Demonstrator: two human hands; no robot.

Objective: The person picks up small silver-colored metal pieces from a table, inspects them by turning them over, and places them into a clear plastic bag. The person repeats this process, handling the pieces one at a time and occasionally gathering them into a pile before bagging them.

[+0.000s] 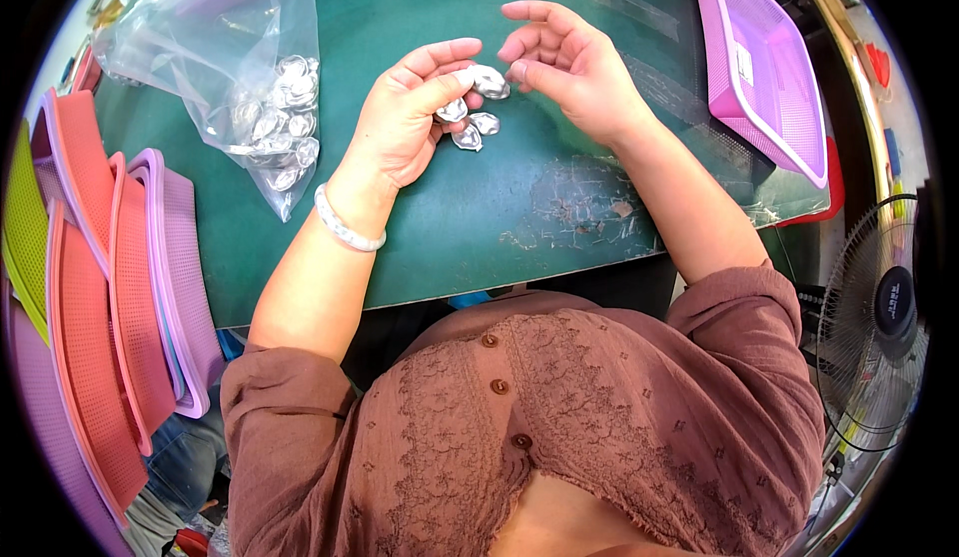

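My left hand [415, 107] is closed around several shiny silver pieces that look like small, wavy-edged ornaments. One silver piece [489, 81] sticks out past its thumb and fingertips. Another silver piece [453, 110] shows against its palm, and two more hang just below the fingers, close over the green tabletop [450, 227]. To the right, my right hand [564, 67] has its fingers loosely bent and apart, nothing visible between them. Its thumb tip is very near the outermost silver piece; whether they touch I cannot tell.
A clear plastic bag [200, 47] with several similar silver pieces [285, 107] lies at the left. A purple mesh basket [734, 107] stands at the far right. Stacked pink, purple and green baskets [95, 307] crowd the left side. A fan [869, 307] is at the right.
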